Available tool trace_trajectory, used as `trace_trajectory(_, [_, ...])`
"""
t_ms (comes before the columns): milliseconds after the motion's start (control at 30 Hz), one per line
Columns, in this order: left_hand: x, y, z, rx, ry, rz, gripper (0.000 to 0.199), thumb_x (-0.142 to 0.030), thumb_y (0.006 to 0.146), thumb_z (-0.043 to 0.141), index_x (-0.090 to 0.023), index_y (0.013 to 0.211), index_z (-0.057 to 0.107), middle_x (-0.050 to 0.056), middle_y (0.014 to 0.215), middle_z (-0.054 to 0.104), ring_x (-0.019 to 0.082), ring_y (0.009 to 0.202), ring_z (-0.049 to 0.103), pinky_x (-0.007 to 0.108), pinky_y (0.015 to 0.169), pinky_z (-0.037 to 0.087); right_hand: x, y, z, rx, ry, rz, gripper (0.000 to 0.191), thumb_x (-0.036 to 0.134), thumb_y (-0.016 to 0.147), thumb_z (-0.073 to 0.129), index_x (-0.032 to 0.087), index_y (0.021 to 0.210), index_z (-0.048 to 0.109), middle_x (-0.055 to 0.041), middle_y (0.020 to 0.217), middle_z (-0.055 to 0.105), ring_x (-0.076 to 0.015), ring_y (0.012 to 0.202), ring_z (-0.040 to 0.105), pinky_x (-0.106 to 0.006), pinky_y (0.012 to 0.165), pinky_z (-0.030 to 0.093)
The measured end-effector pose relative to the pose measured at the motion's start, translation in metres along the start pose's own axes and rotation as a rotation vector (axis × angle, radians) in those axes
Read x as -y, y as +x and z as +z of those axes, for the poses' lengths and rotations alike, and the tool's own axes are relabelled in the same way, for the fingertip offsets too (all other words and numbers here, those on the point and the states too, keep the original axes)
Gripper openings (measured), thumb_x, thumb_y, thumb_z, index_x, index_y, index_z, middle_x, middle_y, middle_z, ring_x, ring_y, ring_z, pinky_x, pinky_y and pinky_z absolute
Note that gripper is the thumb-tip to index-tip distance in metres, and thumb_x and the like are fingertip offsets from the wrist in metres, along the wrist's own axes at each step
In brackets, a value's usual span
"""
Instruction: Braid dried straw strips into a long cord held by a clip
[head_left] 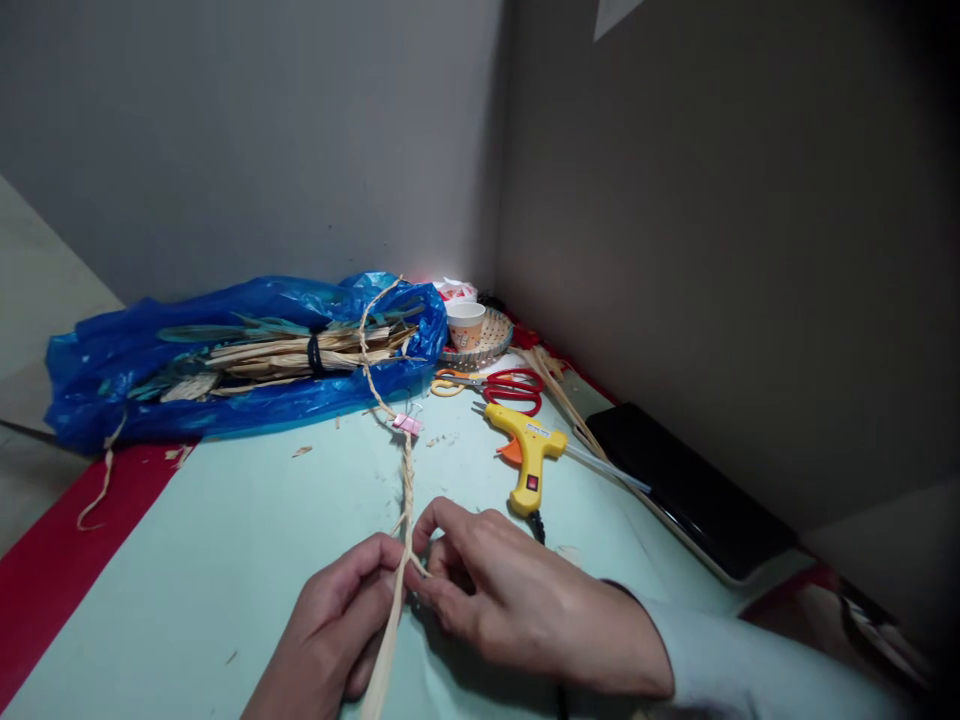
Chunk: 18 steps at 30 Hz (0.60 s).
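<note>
A pale braid of dried plant strips point(408, 475) runs up the table toward the back, pinned partway by a pink binder clip point(407, 424). My left hand point(341, 610) is closed, pinching the braid's near end between thumb and forefinger. From there a wide loose strip point(386, 650) hangs down toward me. On the other side my right hand point(510, 590) is closed with its fingertips at the braid, gripping a thin strand that sticks out to the right. Its fingers partly hide the strand.
A yellow glue gun point(530, 450) lies right of the braid, near red-handled scissors point(515, 390). Behind stand a paper cup point(466, 325) and a woven basket point(495, 338). At back left a blue plastic bag point(255, 295) holds a tied straw bundle point(277, 358). A black flat object point(686, 490) lies right.
</note>
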<state>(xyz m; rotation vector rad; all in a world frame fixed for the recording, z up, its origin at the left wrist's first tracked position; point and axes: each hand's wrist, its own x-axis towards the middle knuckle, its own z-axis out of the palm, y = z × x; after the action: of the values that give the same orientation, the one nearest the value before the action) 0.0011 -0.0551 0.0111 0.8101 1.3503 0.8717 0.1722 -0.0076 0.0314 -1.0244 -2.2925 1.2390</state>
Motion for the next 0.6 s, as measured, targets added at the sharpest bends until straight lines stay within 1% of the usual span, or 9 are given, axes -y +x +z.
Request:
trace_trajectory(100, [0.000, 0.001, 0.001, -0.033, -0.008, 0.018, 0.033, -0.050, 0.066, 0.071, -0.019, 0.068, 0.059, -0.009, 0.046, 0.035, 0.005, 0.039, 0.020, 0.018, 0.038, 0.013, -0.001, 0.002, -0.001, 0.013, 0.022, -0.003, 0.018, 0.034, 0.092, 0.047, 0.018, 0.096, 0.055, 0.0007, 0.069, 0.060, -0.0126, 0.064, 0.051, -0.021, 0.056, 0.034])
trace_trajectory(233, [0.006, 0.005, 0.001, -0.062, 0.019, 0.087, 0.037, -0.053, 0.069, 0.069, -0.019, 0.067, 0.057, -0.010, 0.044, 0.032, 0.003, 0.039, 0.015, 0.017, 0.038, 0.009, 0.000, 0.004, -0.004, 0.030, 0.126, -0.005, 0.012, 0.025, 0.088, 0.049, 0.016, 0.091, 0.057, 0.0025, 0.065, 0.057, -0.0100, 0.058, 0.049, -0.019, 0.054, 0.034])
trace_trajectory(300, [0.009, 0.008, 0.000, -0.058, 0.075, 0.109, 0.039, -0.056, 0.071, 0.067, -0.018, 0.066, 0.057, -0.010, 0.042, 0.029, 0.004, 0.038, 0.017, 0.018, 0.038, 0.009, 0.000, 0.004, -0.006, 0.016, 0.191, 0.002, 0.011, 0.024, 0.087, 0.050, 0.016, 0.086, 0.057, 0.0026, 0.065, 0.057, -0.0095, 0.059, 0.050, -0.019, 0.056, 0.035])
trace_trajectory(333, [0.010, 0.010, -0.001, -0.048, 0.106, 0.127, 0.040, -0.056, 0.071, 0.066, -0.017, 0.065, 0.058, -0.009, 0.042, 0.031, 0.005, 0.039, 0.019, 0.018, 0.038, 0.010, -0.001, 0.005, -0.006, 0.008, 0.226, 0.011, 0.013, 0.025, 0.088, 0.050, 0.016, 0.083, 0.057, 0.0023, 0.065, 0.058, -0.0096, 0.060, 0.050, -0.019, 0.057, 0.036])
trace_trajectory(400, [0.010, 0.013, -0.002, -0.033, 0.155, 0.197, 0.040, -0.055, 0.070, 0.067, -0.016, 0.062, 0.061, -0.004, 0.045, 0.044, 0.008, 0.043, 0.033, 0.018, 0.040, 0.020, -0.003, 0.006, -0.005, 0.004, 0.299, 0.041, 0.018, 0.026, 0.089, 0.048, 0.015, 0.078, 0.057, 0.0013, 0.066, 0.059, -0.0097, 0.063, 0.051, -0.019, 0.059, 0.037])
trace_trajectory(467, [0.009, 0.014, -0.002, -0.036, 0.208, 0.293, 0.037, -0.052, 0.071, 0.068, -0.016, 0.060, 0.066, 0.001, 0.055, 0.059, 0.013, 0.054, 0.048, 0.020, 0.050, 0.034, -0.008, 0.008, -0.003, 0.014, 0.360, 0.076, 0.019, 0.030, 0.087, 0.051, 0.015, 0.077, 0.057, 0.0006, 0.066, 0.061, -0.0097, 0.063, 0.051, -0.018, 0.056, 0.036])
trace_trajectory(500, [0.008, 0.015, -0.002, -0.039, 0.241, 0.338, 0.035, -0.049, 0.072, 0.068, -0.017, 0.059, 0.067, 0.003, 0.059, 0.063, 0.016, 0.060, 0.053, 0.021, 0.057, 0.039, -0.011, 0.009, -0.001, 0.025, 0.375, 0.096, 0.020, 0.034, 0.085, 0.055, 0.015, 0.078, 0.058, 0.0002, 0.066, 0.062, -0.0099, 0.062, 0.051, -0.018, 0.055, 0.035])
trace_trajectory(533, [0.007, 0.015, -0.002, -0.045, 0.283, 0.373, 0.032, -0.046, 0.073, 0.067, -0.017, 0.058, 0.069, 0.003, 0.061, 0.065, 0.017, 0.064, 0.055, 0.022, 0.062, 0.040, -0.014, 0.010, 0.002, 0.034, 0.377, 0.119, 0.023, 0.038, 0.082, 0.059, 0.015, 0.079, 0.059, -0.0004, 0.067, 0.063, -0.0103, 0.061, 0.051, -0.018, 0.054, 0.034])
trace_trajectory(600, [0.006, 0.015, -0.002, -0.062, 0.368, 0.405, 0.031, -0.043, 0.076, 0.064, -0.018, 0.058, 0.069, 0.002, 0.059, 0.065, 0.018, 0.064, 0.056, 0.023, 0.063, 0.040, -0.019, 0.011, 0.006, 0.039, 0.350, 0.157, 0.030, 0.044, 0.077, 0.065, 0.015, 0.082, 0.061, -0.0017, 0.068, 0.064, -0.0112, 0.061, 0.051, -0.019, 0.052, 0.034])
